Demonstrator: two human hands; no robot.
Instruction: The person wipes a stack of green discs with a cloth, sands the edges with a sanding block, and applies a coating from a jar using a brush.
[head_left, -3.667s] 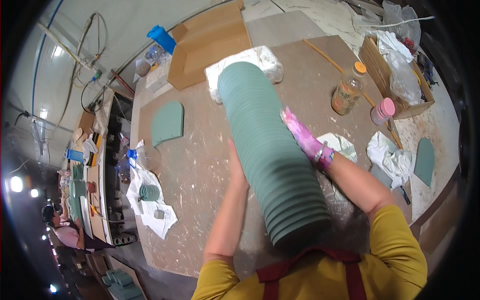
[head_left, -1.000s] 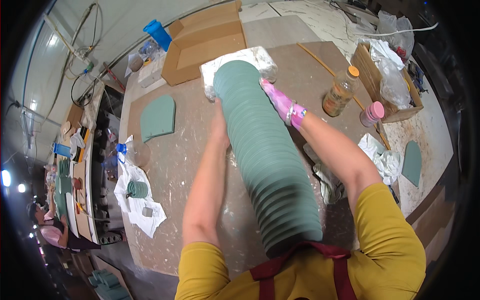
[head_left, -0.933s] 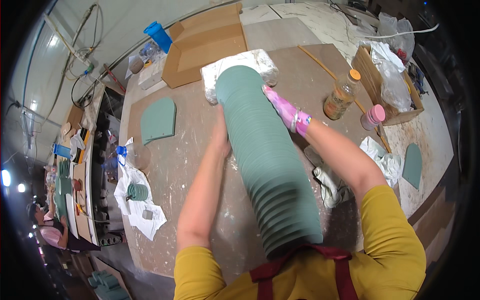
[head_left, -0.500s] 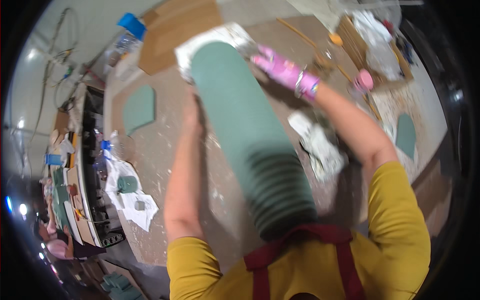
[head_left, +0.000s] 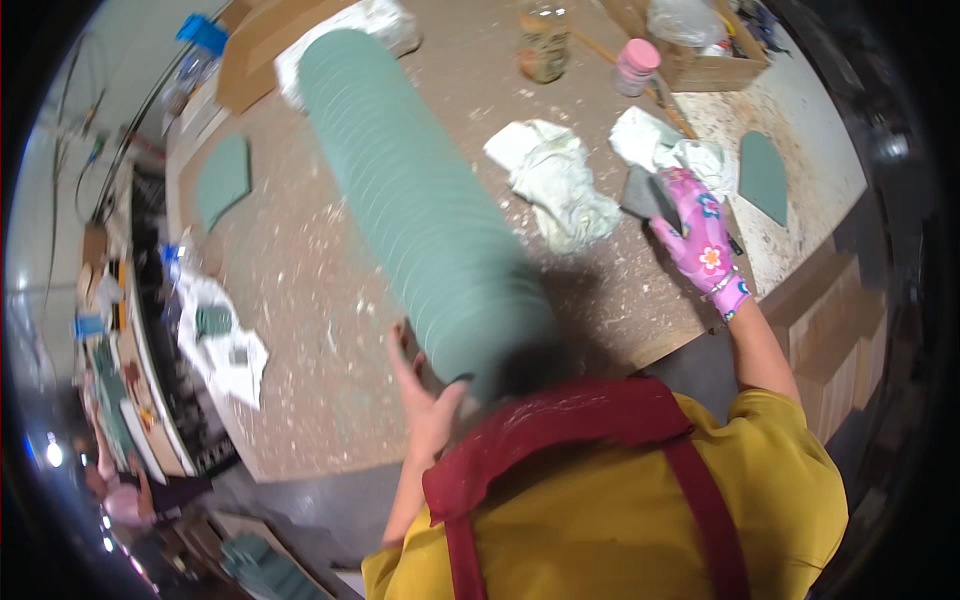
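A long green ridged cylinder (head_left: pixel 415 190) slants across the table, its near end against my red apron and its far end over a white cloth (head_left: pixel 385 25). My left hand (head_left: pixel 425 405), bare, has its fingers spread beside the cylinder's near end on the left; whether the palm touches it is hidden. My right hand (head_left: pixel 697 240), in a pink flowered glove, is at the table's right side. Its thumb and fingers close around a dark grey flat piece (head_left: pixel 640 195), partly covered by the glove. White crumpled rags (head_left: pixel 560 190) lie between that hand and the cylinder.
A jar of murky liquid (head_left: pixel 543 45) and a pink-lidded jar (head_left: pixel 637 66) stand at the back, near a cardboard box (head_left: pixel 720 70). Flat green pieces lie left (head_left: pixel 224 180) and right (head_left: pixel 763 178). A white sheet (head_left: pixel 225 350) lies at the left edge. A person (head_left: pixel 130 495) is farther left.
My right hand has left the cylinder's far end and come back right to the grey piece. My left hand has drawn back to the near end. The view has shifted.
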